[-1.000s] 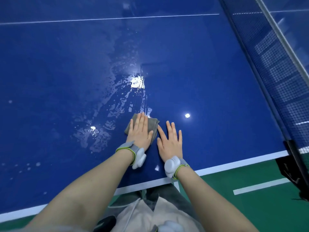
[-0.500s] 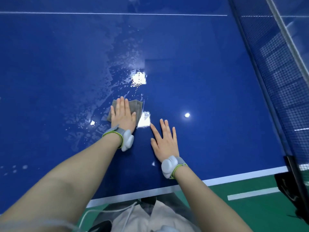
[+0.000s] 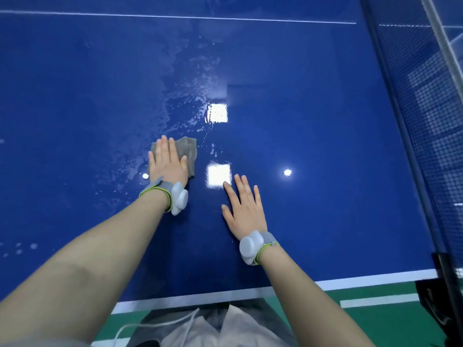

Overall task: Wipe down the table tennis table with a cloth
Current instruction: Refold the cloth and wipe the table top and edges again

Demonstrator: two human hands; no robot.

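Plainly, cloth [image 3: 186, 152]: flat on table [image 3: 325, 146], beside the wet streaks [image 3: 190, 96].
Left hand [image 3: 168, 161]: fingers straight, pressing cloth.
Right hand [image 3: 244, 206]: flat on table, right of cloth.
Risk: damp cloth may smear more streaks.

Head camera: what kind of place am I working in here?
Probably an indoor sports hall: a glossy blue table tennis table with white edge lines, a dark mesh net at right, and green court flooring below.

A dark mesh net [image 3: 423, 116] runs along the right side. Below the near edge lies green floor [image 3: 390, 326] with a white line [image 3: 378, 300]; a black clamp, perhaps [image 3: 436, 301], sits by the net post.
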